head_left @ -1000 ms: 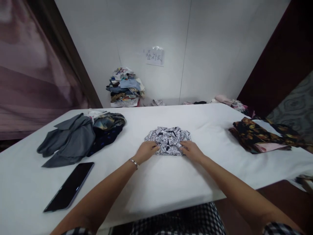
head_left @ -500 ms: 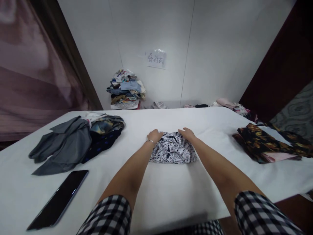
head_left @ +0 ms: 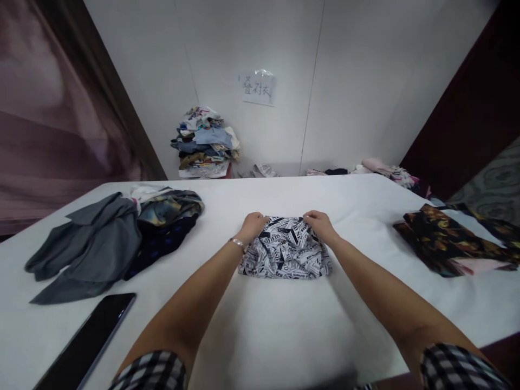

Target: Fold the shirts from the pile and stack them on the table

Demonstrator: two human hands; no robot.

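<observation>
A white garment printed with black newspaper lettering (head_left: 286, 252) is bunched in front of me at the middle of the white table (head_left: 292, 325). My left hand (head_left: 252, 226) pinches its far left corner. At the far right corner, the fingers of my right hand (head_left: 320, 225) are closed on the same cloth. Between the two hands the far edge runs fairly straight, while the nearer part is creased. What lies under the cloth is hidden.
Grey and dark garments (head_left: 101, 238) lie heaped on the left, with a black phone (head_left: 87, 341) nearer me. Folded dark floral clothes (head_left: 450, 241) sit at the right. Behind the table's far edge stands a tall clothes stack (head_left: 207, 143) below a paper sign (head_left: 259, 88).
Both hands still grip the printed garment. Its far edge now looks straighter and more of its front face shows. The whole view has shifted slightly, bringing the cloth a little closer.
</observation>
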